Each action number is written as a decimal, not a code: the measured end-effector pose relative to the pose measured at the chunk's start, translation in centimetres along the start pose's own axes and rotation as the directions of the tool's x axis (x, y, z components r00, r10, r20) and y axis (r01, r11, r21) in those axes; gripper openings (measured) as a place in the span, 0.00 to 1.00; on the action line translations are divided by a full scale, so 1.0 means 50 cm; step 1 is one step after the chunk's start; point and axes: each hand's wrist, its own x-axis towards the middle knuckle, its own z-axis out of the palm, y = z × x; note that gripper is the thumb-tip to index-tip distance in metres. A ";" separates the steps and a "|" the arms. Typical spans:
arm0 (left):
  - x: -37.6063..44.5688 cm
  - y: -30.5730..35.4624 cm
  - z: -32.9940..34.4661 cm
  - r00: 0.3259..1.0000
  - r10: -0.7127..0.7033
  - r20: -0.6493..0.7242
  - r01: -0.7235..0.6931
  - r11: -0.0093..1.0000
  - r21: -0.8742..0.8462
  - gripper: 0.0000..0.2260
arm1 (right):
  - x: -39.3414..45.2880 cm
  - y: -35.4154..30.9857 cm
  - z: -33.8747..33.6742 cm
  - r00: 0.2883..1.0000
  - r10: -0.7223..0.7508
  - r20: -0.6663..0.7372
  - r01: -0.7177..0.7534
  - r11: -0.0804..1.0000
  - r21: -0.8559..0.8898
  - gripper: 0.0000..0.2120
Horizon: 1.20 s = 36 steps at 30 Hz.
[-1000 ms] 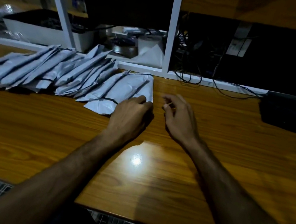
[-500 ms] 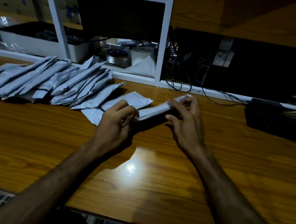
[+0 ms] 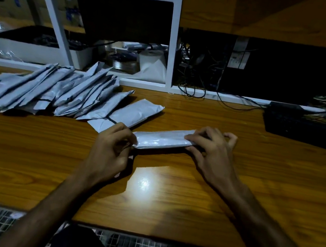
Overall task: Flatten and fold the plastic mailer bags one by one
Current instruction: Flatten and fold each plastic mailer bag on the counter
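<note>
- The left hand [image 3: 111, 147] covers the near end of the folded mailer bag [image 3: 161, 139]; its fingertips are curled out of sight.
- The right hand [image 3: 211, 150] hides the bag's far end.
- The row of folded bags [image 3: 41, 89] is cut off by the left edge, and each bag overlaps the next, so their count cannot be told.
- The shelf [image 3: 172, 39] compartments are too dark to identify what lies inside.
- The black object [image 3: 306, 129] on the worktop [image 3: 24, 155] runs past the right edge; what it is cannot be told.
</note>
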 end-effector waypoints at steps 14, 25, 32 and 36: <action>-0.153 0.039 -0.076 1.000 0.020 0.022 -0.023 0.990 0.136 0.08 | -0.141 -0.125 -0.061 0.996 -0.088 -0.031 0.089 0.996 0.019 0.10; -0.170 0.098 -0.067 0.970 -0.138 -0.201 0.157 0.984 0.085 0.14 | -0.151 -0.158 -0.088 0.997 0.062 -0.053 -0.054 0.989 0.137 0.12; -0.064 0.162 0.059 0.963 -0.241 0.119 0.225 0.965 0.135 0.19 | -0.072 -0.215 -0.051 0.918 0.223 0.329 -0.228 0.973 -0.026 0.24; -0.047 0.162 0.086 0.938 -0.254 0.237 0.212 0.959 0.188 0.21 | -0.076 -0.214 -0.027 0.886 0.205 0.417 -0.194 0.979 -0.068 0.25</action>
